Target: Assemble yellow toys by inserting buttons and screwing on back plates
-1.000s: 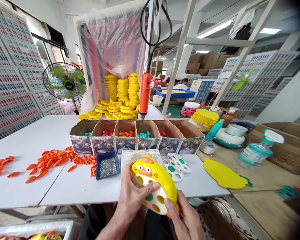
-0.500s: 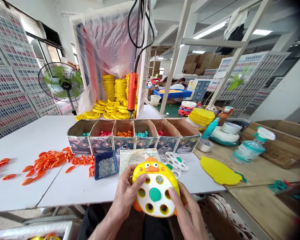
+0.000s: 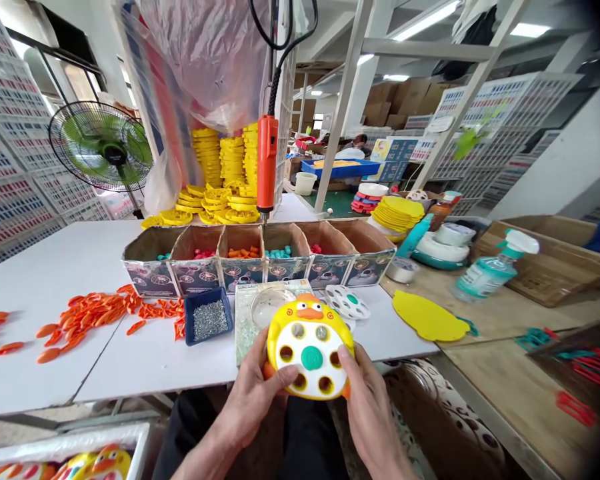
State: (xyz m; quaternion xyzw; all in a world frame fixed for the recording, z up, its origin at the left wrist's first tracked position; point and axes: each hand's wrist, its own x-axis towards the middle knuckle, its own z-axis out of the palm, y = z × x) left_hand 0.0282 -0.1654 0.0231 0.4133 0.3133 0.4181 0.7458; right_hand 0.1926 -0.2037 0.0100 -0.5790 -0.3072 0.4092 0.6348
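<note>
A yellow toy duck (image 3: pixel 309 309) faces me, held above my lap at the table's front edge. Its white disc has several round holes around a green hub. My left hand (image 3: pixel 253 393) grips the duck's left side, thumb lying across the disc's lower left. On the opposite side my right hand (image 3: pixel 373 400) is closed around the edge, thumb by a right-hand hole. Behind the duck lie a printed box (image 3: pixel 245 320) with a clear round piece (image 3: pixel 267 305) on it, and white holed discs (image 3: pixel 347 301). The fingers behind the toy are hidden.
A blue tray of screws (image 3: pixel 209 321) sits beside loose orange parts (image 3: pixel 93 317). Cardboard bins (image 3: pixel 240 272) line the table, below a hanging orange electric screwdriver (image 3: pixel 267 167). Yellow parts (image 3: pixel 230 200) are stacked behind. A spray bottle (image 3: pixel 490 270) stands right; a crate (image 3: pixel 143 440) holds finished-looking ducks lower left.
My left thumb has slid from the disc's upper left down to its lower left. The duck sits slightly higher in view, and the camera view has shifted.
</note>
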